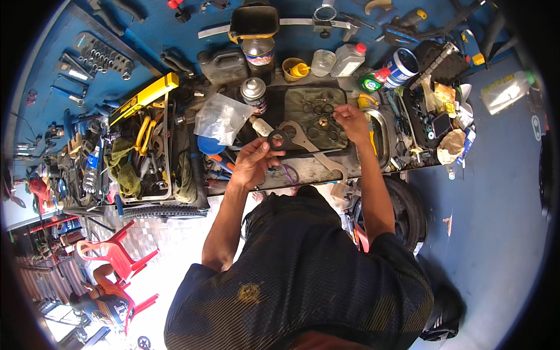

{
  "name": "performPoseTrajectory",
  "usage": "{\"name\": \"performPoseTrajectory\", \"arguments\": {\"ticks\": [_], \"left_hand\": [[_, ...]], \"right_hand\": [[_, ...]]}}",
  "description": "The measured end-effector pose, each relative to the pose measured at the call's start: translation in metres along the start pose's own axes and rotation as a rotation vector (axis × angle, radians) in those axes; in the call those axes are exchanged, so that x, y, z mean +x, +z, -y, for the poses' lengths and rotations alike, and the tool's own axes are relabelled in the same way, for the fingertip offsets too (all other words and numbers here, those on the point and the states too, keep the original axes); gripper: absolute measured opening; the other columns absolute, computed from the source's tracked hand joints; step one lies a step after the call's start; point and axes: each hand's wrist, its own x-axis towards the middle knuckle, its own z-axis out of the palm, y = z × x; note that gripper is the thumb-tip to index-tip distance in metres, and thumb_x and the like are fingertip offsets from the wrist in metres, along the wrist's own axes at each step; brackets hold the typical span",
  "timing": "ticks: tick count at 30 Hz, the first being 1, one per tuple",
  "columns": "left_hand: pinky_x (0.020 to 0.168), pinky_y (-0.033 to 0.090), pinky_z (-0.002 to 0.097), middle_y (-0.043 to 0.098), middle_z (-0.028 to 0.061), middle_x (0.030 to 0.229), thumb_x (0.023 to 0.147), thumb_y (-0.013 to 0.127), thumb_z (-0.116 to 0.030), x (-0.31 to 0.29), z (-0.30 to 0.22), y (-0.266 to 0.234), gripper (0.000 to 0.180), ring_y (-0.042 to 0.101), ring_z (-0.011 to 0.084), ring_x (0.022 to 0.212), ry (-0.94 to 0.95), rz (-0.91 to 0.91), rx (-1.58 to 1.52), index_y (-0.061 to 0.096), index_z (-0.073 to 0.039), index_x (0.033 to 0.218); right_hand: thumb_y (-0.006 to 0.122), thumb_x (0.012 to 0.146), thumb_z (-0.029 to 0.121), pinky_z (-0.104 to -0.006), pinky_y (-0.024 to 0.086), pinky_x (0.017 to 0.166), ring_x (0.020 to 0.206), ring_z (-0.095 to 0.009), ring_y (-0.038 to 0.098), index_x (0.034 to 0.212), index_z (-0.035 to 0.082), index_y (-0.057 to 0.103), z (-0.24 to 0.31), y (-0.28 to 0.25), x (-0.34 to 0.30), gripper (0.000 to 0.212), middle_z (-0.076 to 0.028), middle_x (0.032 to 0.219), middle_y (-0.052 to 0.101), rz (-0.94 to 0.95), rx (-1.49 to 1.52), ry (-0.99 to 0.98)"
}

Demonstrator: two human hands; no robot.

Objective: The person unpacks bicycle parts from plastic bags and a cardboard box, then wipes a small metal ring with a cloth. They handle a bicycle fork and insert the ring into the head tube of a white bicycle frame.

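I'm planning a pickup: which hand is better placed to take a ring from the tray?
Probably the right hand: it's by the rings on the tray, while the left hand holds a black ring.

Small parts (323, 122) in the tray (296, 100): too small to identify. Right hand (350, 121): contact with them undetermined. Wheel (416, 213): partly hidden behind right forearm (374, 184).

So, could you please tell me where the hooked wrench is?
Near the centre of the head view, the hooked wrench slants between the right hand and the left hand, right of the black ring the latter holds.
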Motion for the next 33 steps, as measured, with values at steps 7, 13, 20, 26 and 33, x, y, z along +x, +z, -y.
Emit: {"name": "performPoseTrajectory", "arguments": {"ticks": [7, 13, 20, 26, 33], "left_hand": [[0.076, 0.055, 0.0343, 0.067, 0.0121, 0.117, 0.102, 0.059, -0.019, -0.003, -0.010, 0.004, 0.025, 0.070, 0.0251, 0.103, 0.056, 0.072, -0.087, 0.061, -0.001, 0.118], [0.074, 0.056, 0.0333, 0.069, 0.0109, 0.113, 0.099, 0.066, -0.019, -0.012, -0.013, -0.004, 0.026, 0.071, 0.0224, 0.097, 0.055, -0.035, -0.049, 0.062, 0.000, 0.115], [0.074, 0.056, 0.0330, 0.069, 0.0100, 0.113, 0.096, 0.069, -0.016, -0.049, -0.027, -0.013, 0.025, 0.069, 0.0200, 0.093, 0.143, -0.190, 0.009, 0.063, -0.003, 0.116], [0.074, 0.060, 0.0354, 0.068, 0.0147, 0.115, 0.100, 0.062, -0.014, -0.143, -0.067, -0.044, 0.021, 0.071, 0.0268, 0.096, 0.487, -0.495, 0.088, 0.059, -0.002, 0.117], [0.072, 0.060, 0.0348, 0.067, 0.0150, 0.117, 0.101, 0.062, -0.014, -0.243, -0.093, -0.082, 0.019, 0.071, 0.0267, 0.098, 0.834, -0.824, 0.061, 0.060, -0.001, 0.115]], "right_hand": [[0.074, 0.089, 0.030, -0.0379, 0.054, 0.075, 0.084, -0.027, 0.068, 0.113, 0.006, 0.071, 0.033, 0.015, -0.016, 0.034, -0.016, 0.108, 0.067, -0.084, -0.544, -0.129], [0.068, 0.097, 0.031, -0.0279, 0.050, 0.068, 0.081, -0.014, 0.064, 0.116, 0.003, 0.068, 0.097, 0.069, -0.049, 0.033, -0.004, 0.094, 0.067, 0.356, 0.101, 0.010], [0.065, 0.100, 0.027, -0.0215, 0.044, 0.059, 0.070, -0.007, 0.058, 0.114, 0.003, 0.066, 0.125, 0.147, -0.068, 0.027, -0.001, 0.087, 0.066, 0.618, 0.383, 0.072], [0.067, 0.097, 0.019, -0.0261, 0.051, 0.066, 0.075, -0.011, 0.062, 0.112, 0.005, 0.067, 0.130, 0.236, -0.090, 0.020, -0.001, 0.087, 0.066, 0.771, 0.203, -0.271], [0.068, 0.092, 0.015, -0.0348, 0.053, 0.065, 0.074, -0.024, 0.069, 0.111, 0.008, 0.067, 0.213, 0.326, -0.119, 0.020, -0.008, 0.085, 0.070, 0.935, -0.037, -0.644]]}}
